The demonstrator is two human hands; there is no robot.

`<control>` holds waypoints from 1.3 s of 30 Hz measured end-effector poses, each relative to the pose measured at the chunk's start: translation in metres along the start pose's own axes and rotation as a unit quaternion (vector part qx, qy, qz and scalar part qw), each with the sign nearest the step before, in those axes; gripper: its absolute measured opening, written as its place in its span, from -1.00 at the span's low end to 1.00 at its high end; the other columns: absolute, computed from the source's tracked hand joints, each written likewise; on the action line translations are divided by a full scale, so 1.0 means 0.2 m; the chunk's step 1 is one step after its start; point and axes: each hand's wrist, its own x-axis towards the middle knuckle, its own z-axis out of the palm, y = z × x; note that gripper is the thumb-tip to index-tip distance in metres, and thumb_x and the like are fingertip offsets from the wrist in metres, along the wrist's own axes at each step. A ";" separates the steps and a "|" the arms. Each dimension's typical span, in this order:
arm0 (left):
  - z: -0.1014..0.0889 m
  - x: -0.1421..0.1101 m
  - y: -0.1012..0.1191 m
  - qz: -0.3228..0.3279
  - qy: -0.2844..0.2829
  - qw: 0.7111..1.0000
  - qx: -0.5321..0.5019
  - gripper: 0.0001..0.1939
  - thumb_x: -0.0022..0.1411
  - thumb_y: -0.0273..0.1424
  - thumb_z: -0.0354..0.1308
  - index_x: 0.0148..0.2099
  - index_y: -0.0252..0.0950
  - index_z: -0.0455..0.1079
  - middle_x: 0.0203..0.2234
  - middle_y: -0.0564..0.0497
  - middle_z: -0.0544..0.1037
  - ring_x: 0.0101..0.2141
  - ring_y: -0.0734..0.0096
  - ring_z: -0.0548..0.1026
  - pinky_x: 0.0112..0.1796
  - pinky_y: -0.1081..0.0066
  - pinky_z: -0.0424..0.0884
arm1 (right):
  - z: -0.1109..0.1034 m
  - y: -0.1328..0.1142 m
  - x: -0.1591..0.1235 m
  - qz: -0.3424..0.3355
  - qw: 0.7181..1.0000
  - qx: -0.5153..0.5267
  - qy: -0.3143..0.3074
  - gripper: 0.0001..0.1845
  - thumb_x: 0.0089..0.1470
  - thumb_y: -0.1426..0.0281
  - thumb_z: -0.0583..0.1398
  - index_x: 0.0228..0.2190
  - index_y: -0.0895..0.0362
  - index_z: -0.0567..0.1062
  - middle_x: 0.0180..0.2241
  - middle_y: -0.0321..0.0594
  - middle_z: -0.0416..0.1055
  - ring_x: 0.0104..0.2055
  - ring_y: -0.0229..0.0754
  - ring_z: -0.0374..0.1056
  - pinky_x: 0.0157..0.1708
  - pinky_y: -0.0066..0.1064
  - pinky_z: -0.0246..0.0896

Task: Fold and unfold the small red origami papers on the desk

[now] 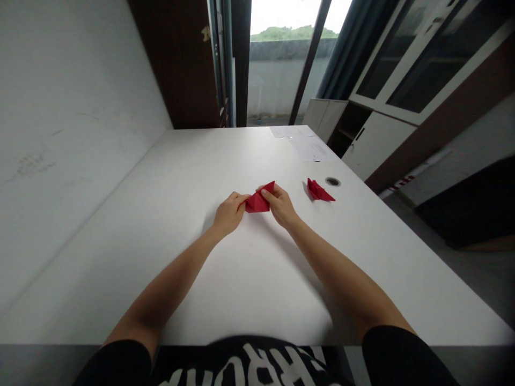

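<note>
Together, a person's left hand [229, 214] and right hand [279, 206] grip a folded red origami paper [257, 202] above the middle of a white desk [169, 279], both clenched on it from opposite sides. The left hand pinches the paper's left corner, its fingers closed around the fold. The right hand's fingers [267, 192] press down from above, near a pointed flap that rises at the top of the paper. The paper sits between the hands, close over the desk, though the view cannot settle whether it touches the surface. Off to the right, well clear of both hands, a second red origami piece [319, 190] lies on the desk, just beside a round cable grommet [332, 182]. Loose white paper sheets [303, 142] rest at the far end of the desk. A glass-fronted cabinet [418, 59] stands to the right, and a glass door [281, 69] behind the desk looks out on a green hilltop. White lettering marks the person's black T-shirt [249, 370] at the bottom of the frame
</note>
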 end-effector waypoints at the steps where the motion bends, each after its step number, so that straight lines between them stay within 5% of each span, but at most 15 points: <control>1: 0.00 0.00 -0.01 -0.006 -0.001 1.000 -0.008 -0.59 0.40 -0.44 -0.04 0.18 -0.13 0.48 -0.05 -0.06 0.55 -0.07 0.26 0.52 0.01 0.26 0.42 | -0.01 -0.01 0.00 -0.008 1.000 -0.005 -0.014 -0.62 0.03 0.09 0.39 -0.29 0.11 0.51 -0.30 -0.26 0.49 -0.27 -0.21 0.35 -0.21 -0.34 0.30; 7: 0.00 0.00 -0.02 -0.029 0.004 0.997 0.068 -0.51 0.37 -0.52 -0.08 0.27 -0.18 0.38 -0.02 -0.12 0.53 -0.03 0.22 0.50 0.02 0.24 0.41 | 0.02 -0.07 -0.03 -0.064 0.987 -0.134 -0.065 -0.63 0.11 0.06 0.34 -0.35 0.12 0.48 -0.41 -0.27 0.45 -0.35 -0.22 0.32 -0.30 -0.34 0.25; 14: 0.01 -0.01 -0.01 -0.033 0.007 0.988 0.151 -0.38 0.42 -0.51 -0.16 0.48 -0.26 -0.01 0.02 -0.21 0.51 -0.09 0.19 0.50 -0.06 0.23 0.41 | 0.04 -0.01 -0.01 -0.084 0.990 -0.055 0.097 -0.64 0.10 0.07 0.32 -0.34 0.10 0.43 -0.37 -0.29 0.42 -0.31 -0.22 0.30 -0.26 -0.36 0.27; 25: 0.02 -0.03 -0.01 0.022 0.066 0.968 0.242 -0.42 0.44 -0.50 -0.21 0.45 -0.21 0.06 0.03 -0.21 0.49 0.00 0.11 0.44 0.08 0.10 0.29 | 0.02 0.04 0.02 0.013 0.981 -0.008 0.193 -0.59 0.01 0.06 0.34 -0.36 0.10 0.37 -0.39 -0.32 0.35 -0.36 -0.25 0.23 -0.34 -0.40 0.24; 33: 0.01 -0.04 0.02 0.026 0.110 0.971 0.212 -0.49 0.39 -0.50 -0.08 0.35 -0.24 0.20 -0.03 -0.23 0.43 0.00 0.05 0.38 0.08 0.04 0.29 | 0.04 -0.02 -0.02 -0.089 0.983 -0.075 0.141 -0.60 0.15 0.02 0.26 -0.37 0.07 0.32 -0.41 -0.32 0.29 -0.36 -0.24 0.20 -0.34 -0.39 0.21; 39: -0.01 -0.03 0.05 0.089 0.042 0.995 -0.020 -0.46 0.29 -0.52 -0.01 0.30 -0.23 0.20 0.21 -0.20 0.30 0.21 0.18 0.32 0.23 0.12 0.26 | 0.04 -0.10 -0.02 -0.104 0.986 -0.106 0.074 -0.63 0.18 0.06 0.27 -0.38 0.08 0.36 -0.48 -0.34 0.30 -0.44 -0.27 0.18 -0.43 -0.40 0.12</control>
